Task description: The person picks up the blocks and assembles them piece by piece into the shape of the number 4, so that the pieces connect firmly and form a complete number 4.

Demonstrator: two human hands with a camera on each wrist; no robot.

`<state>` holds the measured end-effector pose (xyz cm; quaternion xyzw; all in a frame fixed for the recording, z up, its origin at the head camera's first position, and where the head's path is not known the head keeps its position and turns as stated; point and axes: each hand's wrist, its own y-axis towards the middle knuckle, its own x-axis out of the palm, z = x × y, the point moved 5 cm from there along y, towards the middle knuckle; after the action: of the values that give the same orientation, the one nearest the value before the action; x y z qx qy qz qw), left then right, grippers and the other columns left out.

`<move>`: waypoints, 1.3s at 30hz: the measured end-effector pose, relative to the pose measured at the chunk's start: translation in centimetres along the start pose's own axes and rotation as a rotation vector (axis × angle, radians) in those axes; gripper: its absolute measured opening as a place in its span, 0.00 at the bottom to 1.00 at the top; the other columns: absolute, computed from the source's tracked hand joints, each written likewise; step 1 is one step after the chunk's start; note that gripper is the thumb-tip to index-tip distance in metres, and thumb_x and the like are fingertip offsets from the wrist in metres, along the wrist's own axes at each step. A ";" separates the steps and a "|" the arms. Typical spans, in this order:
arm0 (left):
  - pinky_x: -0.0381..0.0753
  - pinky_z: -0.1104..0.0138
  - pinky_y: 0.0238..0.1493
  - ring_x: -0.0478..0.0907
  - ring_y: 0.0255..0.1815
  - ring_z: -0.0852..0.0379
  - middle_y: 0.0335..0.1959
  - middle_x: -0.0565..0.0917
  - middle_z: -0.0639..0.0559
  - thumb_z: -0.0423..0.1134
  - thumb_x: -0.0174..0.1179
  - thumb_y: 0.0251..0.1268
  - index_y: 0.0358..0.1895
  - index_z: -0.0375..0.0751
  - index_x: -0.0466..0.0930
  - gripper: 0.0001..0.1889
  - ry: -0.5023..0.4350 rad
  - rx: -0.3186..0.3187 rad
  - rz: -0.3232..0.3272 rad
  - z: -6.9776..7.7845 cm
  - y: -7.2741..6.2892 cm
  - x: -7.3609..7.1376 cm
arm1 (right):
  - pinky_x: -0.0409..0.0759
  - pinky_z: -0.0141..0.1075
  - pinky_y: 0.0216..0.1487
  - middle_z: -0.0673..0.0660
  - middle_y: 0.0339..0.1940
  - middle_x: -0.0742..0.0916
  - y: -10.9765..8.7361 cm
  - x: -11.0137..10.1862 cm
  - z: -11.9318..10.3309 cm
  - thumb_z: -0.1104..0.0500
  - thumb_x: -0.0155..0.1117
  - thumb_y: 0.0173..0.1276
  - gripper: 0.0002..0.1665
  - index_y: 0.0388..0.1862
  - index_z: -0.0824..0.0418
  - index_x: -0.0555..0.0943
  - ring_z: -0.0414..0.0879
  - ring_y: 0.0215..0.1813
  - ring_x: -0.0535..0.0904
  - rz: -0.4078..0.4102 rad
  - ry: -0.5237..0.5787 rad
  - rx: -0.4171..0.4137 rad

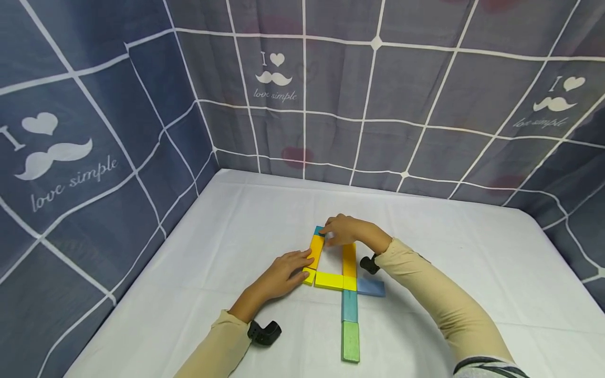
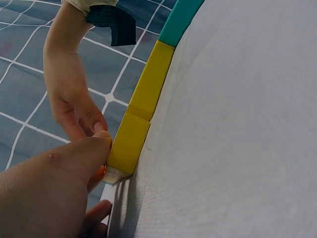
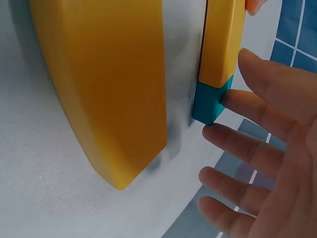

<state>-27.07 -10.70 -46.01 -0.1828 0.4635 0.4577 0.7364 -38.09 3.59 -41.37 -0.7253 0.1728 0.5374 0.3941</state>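
Note:
Flat wooden blocks lie joined in a loop with a tail on the white cloth. The left hand (image 1: 285, 273) touches the left orange block (image 1: 315, 252) with its fingers, while its thumb is at the small yellow block (image 1: 309, 276). At the far end, the right hand (image 1: 347, 229) reaches over the loop's gap. In the right wrist view its fingers are spread, with the index fingertip touching the small teal block (image 3: 209, 101) at the orange block's end. A second orange block (image 3: 109, 89) looms large beside it.
A yellow block (image 1: 329, 280) crosses toward the right orange block's base. A blue block (image 1: 371, 287) extends right; a longer teal block (image 1: 350, 305) and a green block (image 1: 351, 341) run toward the near side. Patterned curtains (image 1: 331, 89) rise behind the table.

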 end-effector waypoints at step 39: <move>0.60 0.49 0.64 0.60 0.68 0.48 0.68 0.64 0.50 0.47 0.50 0.67 0.62 0.46 0.70 0.22 0.012 -0.005 -0.017 0.2 0.2 -0.1 | 0.62 0.53 0.65 0.56 0.67 0.68 -1.1 0.6 -0.7 0.45 0.57 0.64 0.33 0.67 0.50 0.65 0.57 0.67 0.61 0.045 -0.021 0.024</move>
<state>-27.14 -10.55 -45.77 -0.1914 0.4651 0.4517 0.7369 -36.62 3.87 -41.45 -0.7108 0.1915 0.5516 0.3922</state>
